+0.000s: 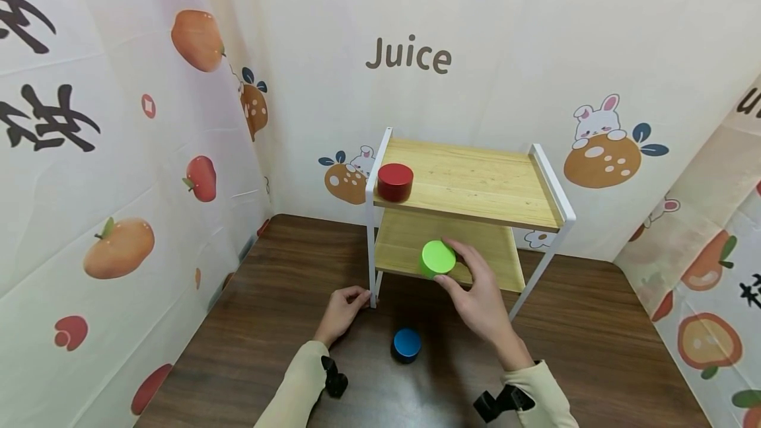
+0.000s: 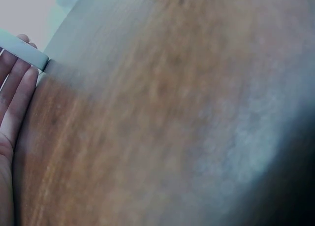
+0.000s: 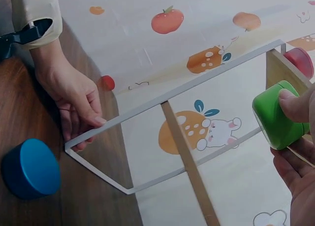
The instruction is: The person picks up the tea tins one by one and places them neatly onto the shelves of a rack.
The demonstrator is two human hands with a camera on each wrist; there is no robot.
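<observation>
My right hand [image 1: 484, 302] holds a short green cylinder [image 1: 437, 259] between thumb and fingers, in front of the lower board of a two-tier shelf [image 1: 470, 177]. It is off the table, and in the right wrist view the green cylinder [image 3: 279, 113] appears at the right. At the foot of the shelf's front left white leg [image 1: 371, 249], my left hand [image 1: 343, 314] pinches the leg, thumb on one side and fingers behind. A red cylinder [image 1: 395, 183] stands at the left end of the top board. On the table, between my hands, sits a blue cylinder [image 1: 407, 343].
The dark wooden table [image 1: 255, 342] carries the shelf near its back edge. Printed cloth walls [image 1: 505, 38] enclose the back and both sides. The left wrist view is mostly blurred table surface.
</observation>
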